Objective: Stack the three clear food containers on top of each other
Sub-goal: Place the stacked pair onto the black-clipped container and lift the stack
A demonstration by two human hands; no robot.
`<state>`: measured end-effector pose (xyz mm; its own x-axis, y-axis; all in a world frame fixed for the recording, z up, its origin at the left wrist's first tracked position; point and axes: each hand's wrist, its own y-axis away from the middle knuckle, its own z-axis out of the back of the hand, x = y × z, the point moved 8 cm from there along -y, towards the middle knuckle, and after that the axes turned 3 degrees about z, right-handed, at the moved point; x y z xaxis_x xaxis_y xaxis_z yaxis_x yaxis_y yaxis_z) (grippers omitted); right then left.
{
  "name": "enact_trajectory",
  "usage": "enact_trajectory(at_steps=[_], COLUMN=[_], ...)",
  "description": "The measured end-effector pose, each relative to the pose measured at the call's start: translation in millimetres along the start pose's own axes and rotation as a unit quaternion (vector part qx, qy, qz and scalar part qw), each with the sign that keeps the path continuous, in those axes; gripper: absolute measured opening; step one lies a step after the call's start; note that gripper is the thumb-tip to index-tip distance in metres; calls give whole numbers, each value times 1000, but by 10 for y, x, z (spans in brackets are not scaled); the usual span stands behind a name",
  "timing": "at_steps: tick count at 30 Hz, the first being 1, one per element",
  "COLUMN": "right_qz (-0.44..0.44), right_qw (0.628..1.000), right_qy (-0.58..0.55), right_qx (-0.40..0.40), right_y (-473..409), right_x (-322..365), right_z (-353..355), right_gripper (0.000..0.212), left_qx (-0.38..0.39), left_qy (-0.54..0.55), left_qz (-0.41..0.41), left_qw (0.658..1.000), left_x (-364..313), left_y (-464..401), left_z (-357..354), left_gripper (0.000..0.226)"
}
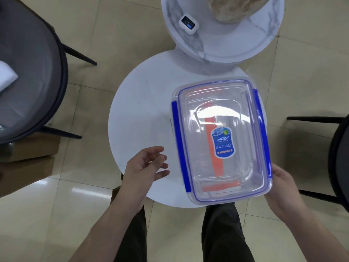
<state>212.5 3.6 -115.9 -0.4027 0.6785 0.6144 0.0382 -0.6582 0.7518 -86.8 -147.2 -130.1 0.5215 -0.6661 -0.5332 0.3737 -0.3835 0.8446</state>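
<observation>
A large clear food container (pixel 221 140) with a blue-clipped lid and a blue oval sticker sits over the right side of the round white table (pixel 139 114). Orange shapes show through its clear walls; whether they belong to other containers underneath I cannot tell. My right hand (pixel 283 188) grips its near right corner. My left hand (pixel 145 165) hovers to the left of the container, fingers apart, holding nothing and not touching it.
A second round marbled table (pixel 236 44) stands behind, bearing a small white device (pixel 188 25) and a beige rough object (pixel 234 8). A dark chair (pixel 37 82) is at the left, another chair (pixel 338 157) at the right. My legs are below the table edge.
</observation>
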Motion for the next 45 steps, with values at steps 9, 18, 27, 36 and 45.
enact_trajectory(at_steps=[9,18,27,36,45], right_qz=[-110,-139,-226,-229,-224], right_qw=[986,988,939,899,902], right_qy=[125,59,-246,-354,-346], right_qx=[-4,24,-85,-121,-127], right_y=[366,467,415,377,292], right_x=[-1105,-1166,-1050,-1067,-1142], right_z=[-572,-1724,-2128,-2164,-2106], right_gripper=[11,18,33,38,26], left_qx=[-12,11,76,72,77], left_qy=[32,-7,-69,-154,-192], left_qz=[22,16,-9,-21,-55], left_qw=[999,1000,995,985,977], left_x=[276,175,-132,-252,-249], left_y=[-92,-414,-827,-1295,-1530], left_z=[368,437,207,-143,-417], left_gripper=[17,14,7,28,27])
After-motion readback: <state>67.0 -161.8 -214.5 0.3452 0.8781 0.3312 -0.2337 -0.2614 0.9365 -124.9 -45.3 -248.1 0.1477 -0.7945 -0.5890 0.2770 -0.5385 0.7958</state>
